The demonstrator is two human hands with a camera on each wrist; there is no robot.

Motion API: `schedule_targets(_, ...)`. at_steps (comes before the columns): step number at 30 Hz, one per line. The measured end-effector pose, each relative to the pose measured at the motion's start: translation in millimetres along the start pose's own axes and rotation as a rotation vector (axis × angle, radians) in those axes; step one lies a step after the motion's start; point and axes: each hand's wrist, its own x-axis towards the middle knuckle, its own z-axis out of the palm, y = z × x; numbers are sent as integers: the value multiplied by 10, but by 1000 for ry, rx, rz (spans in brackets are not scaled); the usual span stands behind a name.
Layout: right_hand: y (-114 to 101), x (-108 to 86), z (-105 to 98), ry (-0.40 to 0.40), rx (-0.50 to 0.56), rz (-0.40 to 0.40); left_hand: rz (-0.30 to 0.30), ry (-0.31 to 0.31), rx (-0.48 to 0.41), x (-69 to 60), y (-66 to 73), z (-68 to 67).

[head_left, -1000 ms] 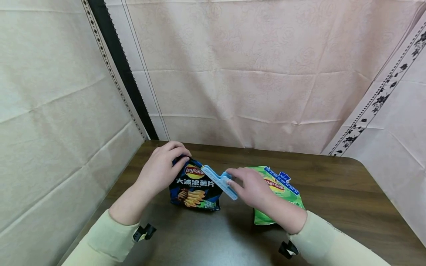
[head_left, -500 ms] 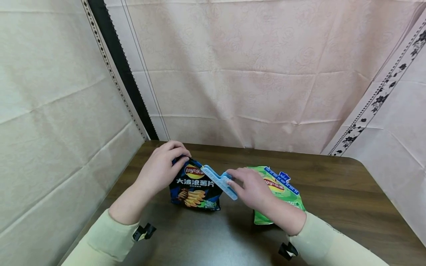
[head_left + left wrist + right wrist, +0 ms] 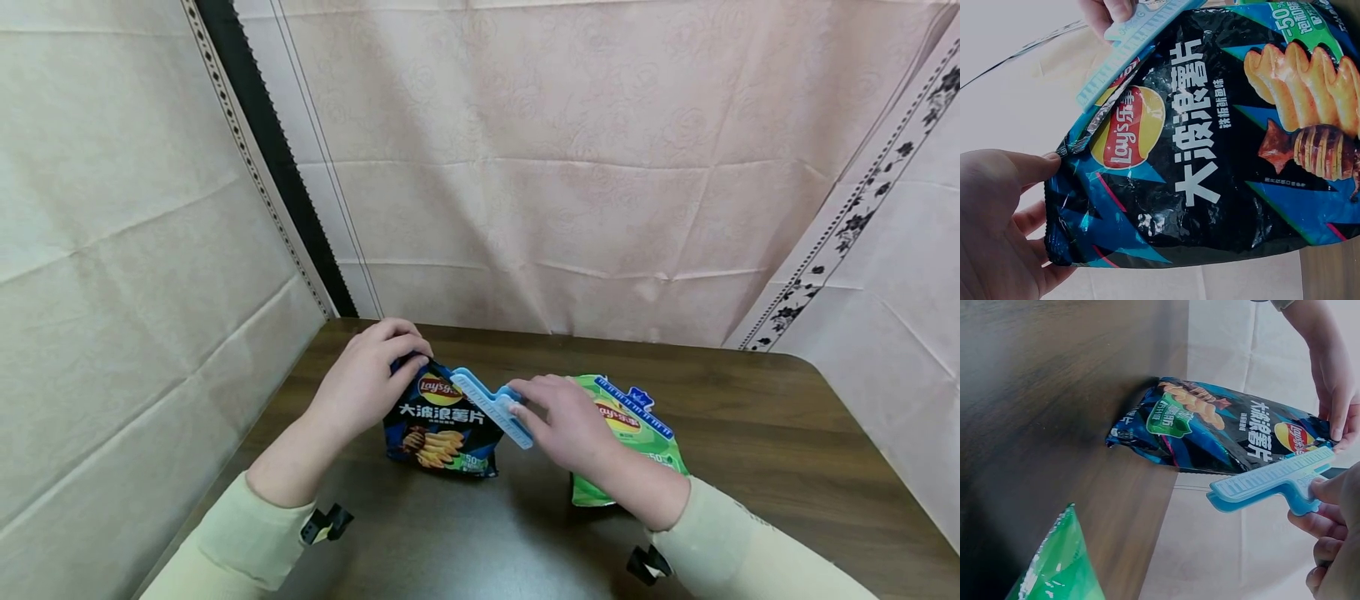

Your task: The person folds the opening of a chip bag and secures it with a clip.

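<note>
My left hand (image 3: 367,379) holds the upper left corner of a black and blue Lay's chip bag (image 3: 442,425), which stands on the table. In the left wrist view the thumb and fingers pinch the bag's edge. With thumb and fingers my right hand (image 3: 566,417) pinches the handle of a light blue bag clip (image 3: 491,407). The clip lies slantwise over the bag's top right corner. Its two long bars show slightly apart at one end in the right wrist view (image 3: 1272,478). How far the bag's top reaches between the bars is partly hidden.
A green Lay's bag (image 3: 666,454) stands to the right, partly behind my right forearm, with a dark blue clip (image 3: 637,408) across its top. Pale cloth (image 3: 570,167) hangs behind and beside the brown wooden table (image 3: 757,442).
The light blue clip and my right hand have shifted very slightly left and up. The black bag has edged a touch right. Both hands keep their hold.
</note>
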Motion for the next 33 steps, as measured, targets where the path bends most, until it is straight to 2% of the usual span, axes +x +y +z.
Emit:
schedule_targets(7,-34,61,8,-15,-30,-21,4,7,0,0,1,-1)
schedule_targets(13,-65,119,14,-15,-29,-16,17,9,19,9,10,-9)
schedule_targets(27,-168,215,-12,-20,-25,5,20,-31,43,47,31,-41)
schedule_targets(33,-209,250,-32,-32,-37,7,6,-20,42,56,36,-57)
